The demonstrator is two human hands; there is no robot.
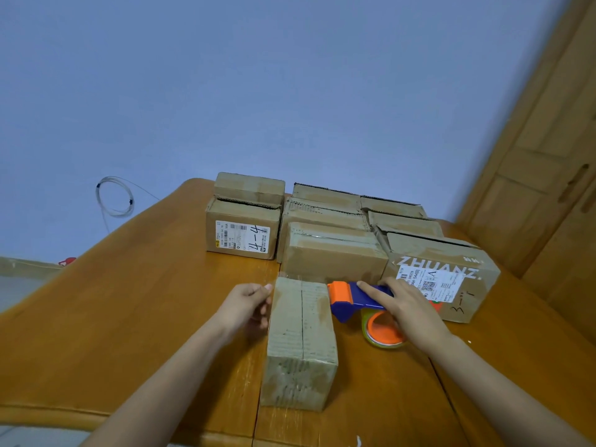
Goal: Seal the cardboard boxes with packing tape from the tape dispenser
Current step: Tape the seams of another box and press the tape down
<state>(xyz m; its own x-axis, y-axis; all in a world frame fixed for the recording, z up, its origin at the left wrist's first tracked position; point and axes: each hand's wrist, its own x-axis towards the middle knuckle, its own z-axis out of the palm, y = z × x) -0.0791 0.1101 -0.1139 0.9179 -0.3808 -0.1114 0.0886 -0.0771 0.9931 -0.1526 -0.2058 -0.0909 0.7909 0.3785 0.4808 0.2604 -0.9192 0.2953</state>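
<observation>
Taping in progress: the left hand (250,301) pinches the clear tape end at the far left edge of the small cardboard box (301,343) on the surface (129,317); the right hand (409,306) grips the tape dispenser (351,300) just beside it (index finger extended). Next, judged: draw tape across the box's seam.

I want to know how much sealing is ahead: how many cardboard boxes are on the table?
About 9, and more may hide behind: the near box between the hands, the 4-4 box with one stacked on it, the ZHUANZ box, one in the middle, and roughly four behind.
</observation>
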